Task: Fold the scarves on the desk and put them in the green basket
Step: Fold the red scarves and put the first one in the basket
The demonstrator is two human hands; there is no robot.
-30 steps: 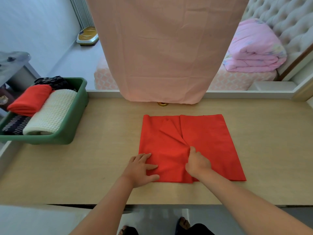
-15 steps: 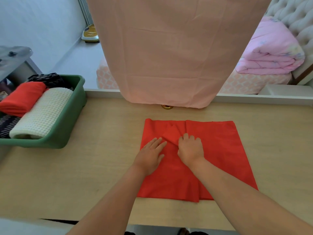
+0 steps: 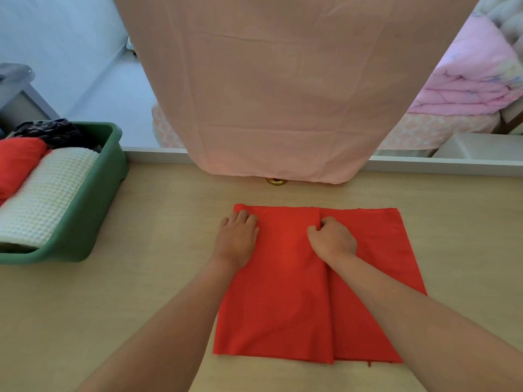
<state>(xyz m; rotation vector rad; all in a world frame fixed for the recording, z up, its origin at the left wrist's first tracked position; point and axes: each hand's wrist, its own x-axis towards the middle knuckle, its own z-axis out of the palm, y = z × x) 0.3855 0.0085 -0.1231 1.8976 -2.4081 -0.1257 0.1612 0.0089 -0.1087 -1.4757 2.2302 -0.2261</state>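
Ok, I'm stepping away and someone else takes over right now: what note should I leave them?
Left hand rests on the far left corner of the red scarf; grip unclear. Right hand pinches its middle fold near the far edge. The scarf lies flat on the desk, partly folded. Green basket, at the left, already holds several rolled cloths. Left to do: finish folding, put it in the basket.

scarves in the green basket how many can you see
3: a red one at the left, a white waffle-knit roll right of it, a dark patterned one at the far end. The basket runs past the left frame edge, so more may be hidden.
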